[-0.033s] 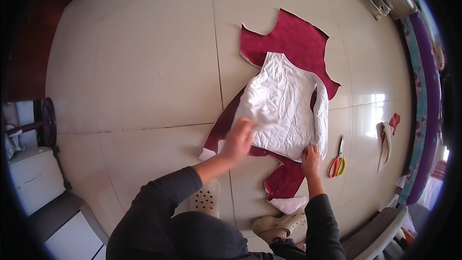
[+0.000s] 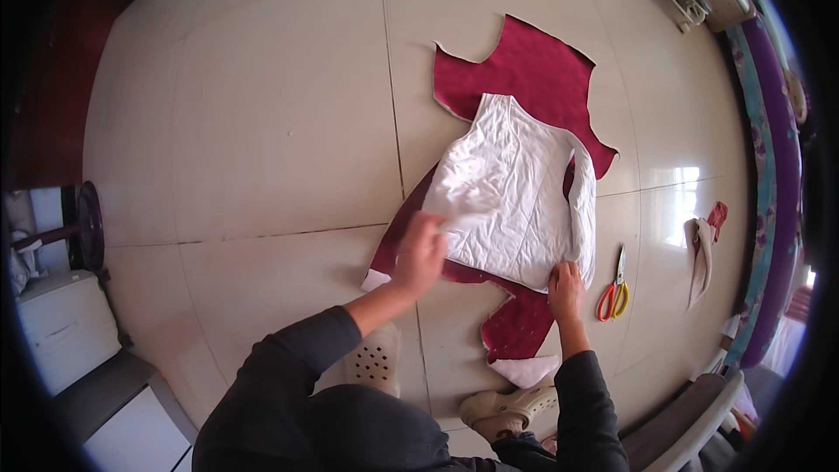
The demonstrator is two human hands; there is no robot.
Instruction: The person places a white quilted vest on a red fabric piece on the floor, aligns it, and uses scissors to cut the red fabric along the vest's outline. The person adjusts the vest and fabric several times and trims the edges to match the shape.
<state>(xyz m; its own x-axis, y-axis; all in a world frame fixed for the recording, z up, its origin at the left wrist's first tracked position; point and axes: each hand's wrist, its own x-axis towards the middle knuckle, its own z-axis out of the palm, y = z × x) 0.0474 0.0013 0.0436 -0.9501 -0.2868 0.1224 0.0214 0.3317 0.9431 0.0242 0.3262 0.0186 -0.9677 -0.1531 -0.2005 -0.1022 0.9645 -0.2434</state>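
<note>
A wrinkled white sleeveless garment [image 2: 516, 183] lies spread over dark red fabric pieces [image 2: 524, 70] on the floor. Its right edge is doubled over, leaving a long gap through which red shows. My left hand [image 2: 419, 253] is closed at the garment's lower left corner, pinching a slightly lifted, blurred edge. At the lower right corner, the fingers of my right hand [image 2: 566, 287] are closed on the hem. Below the hem, a red piece [image 2: 520, 323] ends in a turned-up pale underside [image 2: 526, 371].
Scissors [image 2: 616, 293] with red and yellow handles lie right of my right hand. Fabric scraps [image 2: 699, 253] sit farther right. My clogs [image 2: 374, 360] stand close to the red cloth. A white case [image 2: 65, 319] is at left, a purple-edged cover [image 2: 780, 166] along the right.
My left hand has shifted slightly left, and the white cloth by it has changed shape. My right hand stays at the hem.
</note>
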